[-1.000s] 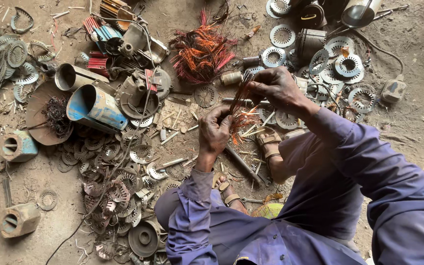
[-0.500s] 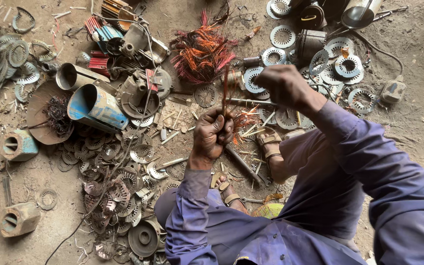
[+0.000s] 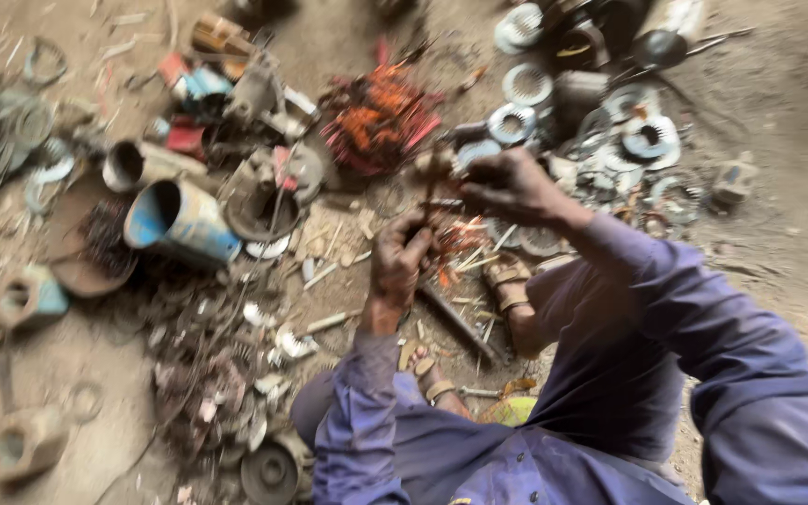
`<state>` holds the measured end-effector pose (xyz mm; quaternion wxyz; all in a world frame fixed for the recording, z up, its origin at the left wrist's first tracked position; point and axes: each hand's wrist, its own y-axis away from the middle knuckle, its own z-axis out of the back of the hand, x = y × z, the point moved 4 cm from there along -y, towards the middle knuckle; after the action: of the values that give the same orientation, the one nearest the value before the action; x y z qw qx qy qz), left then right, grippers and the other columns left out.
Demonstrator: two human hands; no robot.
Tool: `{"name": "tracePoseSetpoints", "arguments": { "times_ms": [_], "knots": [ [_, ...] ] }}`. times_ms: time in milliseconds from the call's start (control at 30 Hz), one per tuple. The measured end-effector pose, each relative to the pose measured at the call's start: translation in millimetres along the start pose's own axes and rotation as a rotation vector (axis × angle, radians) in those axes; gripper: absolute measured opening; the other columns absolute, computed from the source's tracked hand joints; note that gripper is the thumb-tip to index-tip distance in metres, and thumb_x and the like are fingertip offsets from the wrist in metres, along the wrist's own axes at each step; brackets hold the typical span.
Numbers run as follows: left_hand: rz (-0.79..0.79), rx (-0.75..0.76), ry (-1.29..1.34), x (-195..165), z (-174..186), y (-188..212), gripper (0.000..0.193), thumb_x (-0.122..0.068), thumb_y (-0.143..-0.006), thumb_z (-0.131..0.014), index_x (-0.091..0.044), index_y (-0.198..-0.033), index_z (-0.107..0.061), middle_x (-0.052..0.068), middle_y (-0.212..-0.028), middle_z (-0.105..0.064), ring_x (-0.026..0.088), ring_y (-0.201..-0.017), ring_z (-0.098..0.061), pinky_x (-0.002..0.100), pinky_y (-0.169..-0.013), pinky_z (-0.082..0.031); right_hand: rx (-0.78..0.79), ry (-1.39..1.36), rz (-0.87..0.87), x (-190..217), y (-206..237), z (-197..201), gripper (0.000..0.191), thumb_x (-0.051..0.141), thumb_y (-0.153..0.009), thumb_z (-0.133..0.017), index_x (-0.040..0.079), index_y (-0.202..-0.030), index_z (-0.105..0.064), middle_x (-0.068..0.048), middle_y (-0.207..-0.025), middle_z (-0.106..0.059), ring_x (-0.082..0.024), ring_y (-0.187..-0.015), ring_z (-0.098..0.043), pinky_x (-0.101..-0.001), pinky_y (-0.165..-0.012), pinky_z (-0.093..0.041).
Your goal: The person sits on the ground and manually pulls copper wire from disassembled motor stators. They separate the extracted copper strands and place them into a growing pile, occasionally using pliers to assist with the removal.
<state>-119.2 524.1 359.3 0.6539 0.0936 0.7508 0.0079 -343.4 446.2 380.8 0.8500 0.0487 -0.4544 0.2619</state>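
1. A bundle of copper wire (image 3: 449,241) is gripped in the left hand (image 3: 402,266), which is closed tight around it, just above the dirt floor (image 3: 797,243) and between the knees. The frame is pretty blurry, so the fine detail is lost.

2. The right hand (image 3: 509,187) is raised a bit higher and is closed around something small, probably the top end of the same wire strands. What exactly is pinched there can't be told from the blur.

3. Progress-wise, it looks like stripping is well under way: a big heap of reddish-orange wire (image 3: 378,120) is already piled up beyond the hands, and a lot of bare round metal rings (image 3: 527,86) are spread out at the upper right. That said, plenty of unopened-looking parts are scattered around too, so a good deal seems left to do.

4. Materials: the wire is thin, springy and bright copper-coloured, tangled rather than neat. The rings are flat, grey, toothed on the inside, and look like stamped steel.

5. A blue metal cylinder (image 3: 180,220) is lying on its side to the left, hollow and scuffed, with a dull grey pipe (image 3: 142,164) just beside it. Rusty scraps and shavings are strewn everywhere on the floor.

6. Sandals (image 3: 509,285) are worn on the feet, close under the hands, and purple sleeves (image 3: 685,309) cover both arms.
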Motion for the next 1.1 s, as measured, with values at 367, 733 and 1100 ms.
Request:
{"name": "tracePoseSetpoints", "arguments": {
  "times_ms": [367, 733, 1100],
  "knots": [
    [-0.057, 0.005, 0.004, 10.3, -0.7, -11.8, 0.012, -0.008, -0.1, -0.061, -0.002, -0.105, -0.071, 0.008, -0.078, -0.072, 0.01, -0.054, -0.058, 0.023, -0.046, -0.048, 0.058, -0.488, -0.19, 13.3, 1.5, -3.4, 0.02, 0.02, -0.097, -0.072, 0.002, -0.105, -0.077, -0.011, -0.09, -0.079, -0.015, -0.072, -0.074, -0.0308, -0.065, -0.066],
    [-0.28, -0.113, -0.187, -2.1, -25.1, -9.1, 0.013, -0.011, -0.099, -0.065, -0.003, -0.101, -0.075, 0.006, -0.083, -0.077, 0.01, -0.068, -0.067, 0.025, -0.061, -0.055, -0.209, -0.322, -0.265, 10.9, 3.0, -5.2, 0.028, 0.014, -0.092, -0.068, 0.009, -0.119, -0.073, -0.005, -0.102, -0.078, -0.013, -0.085, -0.073, -0.032, -0.08, -0.062],
    [-0.302, -0.24, 0.067, 13.9, -22.6, -10.5, 0.018, -0.01, -0.095, -0.062, -0.006, -0.112, -0.058, 0.004, -0.099, -0.069, 0.013, -0.08, -0.07, 0.026, -0.064, -0.066, -0.144, -1.322, -0.159, -2.5, 5.3, -26.8, 0.014, 0.012, -0.098, -0.075, 0.001, -0.096, -0.067, -0.007, -0.082, -0.069, -0.016, -0.07, -0.066, -0.0303, -0.064, -0.055]
  ]
}}
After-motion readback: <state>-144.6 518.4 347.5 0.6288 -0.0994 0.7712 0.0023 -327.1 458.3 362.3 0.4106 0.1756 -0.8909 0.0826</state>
